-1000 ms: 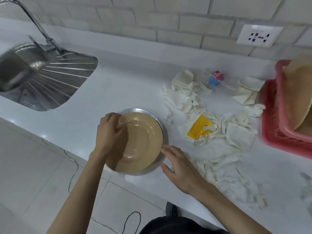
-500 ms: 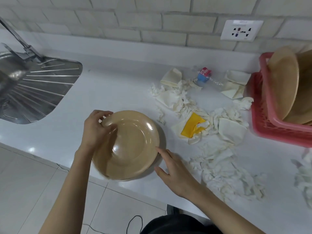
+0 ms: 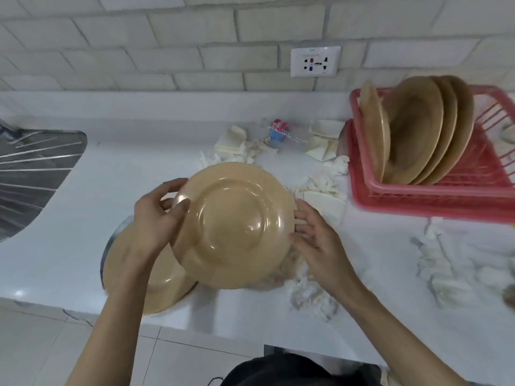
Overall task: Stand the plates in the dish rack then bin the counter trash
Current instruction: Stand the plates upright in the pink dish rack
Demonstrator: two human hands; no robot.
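Tan and glossy, a round plate (image 3: 235, 227) is held above the white bench (image 3: 125, 168), tilted so its underside with the raised foot ring faces the camera. The left hand (image 3: 156, 221) grips its left rim, thumb pressed on the near face and fingers curled behind the edge. The right hand (image 3: 315, 238) is at the plate's right rim with fingers loosely spread and fingertips touching the edge; it is not clenched around it. Below and left of the lifted plate, another tan plate (image 3: 156, 285) lies flat on the bench, partly covered by the left forearm, with a metal rim (image 3: 111, 240) showing at its far left edge.

A red plastic dish rack (image 3: 434, 196) sits on the bench at the right, well apart from the hands. Four tan plates (image 3: 415, 135) stand in it on edge, leaning toward the right. Between the rack and the held plate, torn white tissue scraps (image 3: 320, 185) are scattered over the bench, with more (image 3: 446, 271) further right and some under the right hand. A crushed clear plastic bottle (image 3: 281, 132) with a red label and blue cap lies near the wall, just beside folded napkins (image 3: 323, 140). A steel sink drainboard (image 3: 33, 174) is at the far left, and a wall socket (image 3: 315, 61) sits in the tiled wall above the bottle.
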